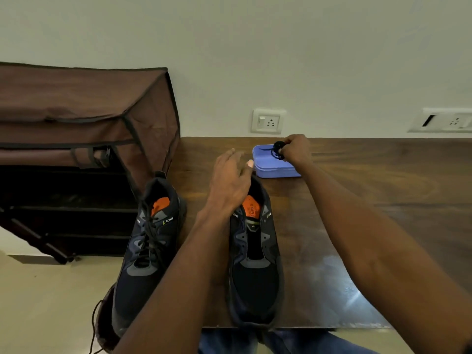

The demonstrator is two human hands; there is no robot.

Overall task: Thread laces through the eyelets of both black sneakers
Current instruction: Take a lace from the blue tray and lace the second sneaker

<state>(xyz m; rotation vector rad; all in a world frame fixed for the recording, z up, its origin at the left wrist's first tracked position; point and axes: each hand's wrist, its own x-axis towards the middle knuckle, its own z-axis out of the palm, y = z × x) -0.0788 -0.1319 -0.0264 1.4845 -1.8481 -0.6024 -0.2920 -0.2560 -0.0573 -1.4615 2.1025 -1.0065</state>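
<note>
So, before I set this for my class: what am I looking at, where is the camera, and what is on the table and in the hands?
There is no machine: a person works bare-handed, and the one picture comes from a wide-angle camera on their head, looking down. On the wooden table stand two black sneakers: the left sneaker is laced, the right sneaker has none. Behind lies a blue tray. The right hand pinches a bundled black lace above it. The left hand, open, hovers over the right sneaker's heel.
</note>
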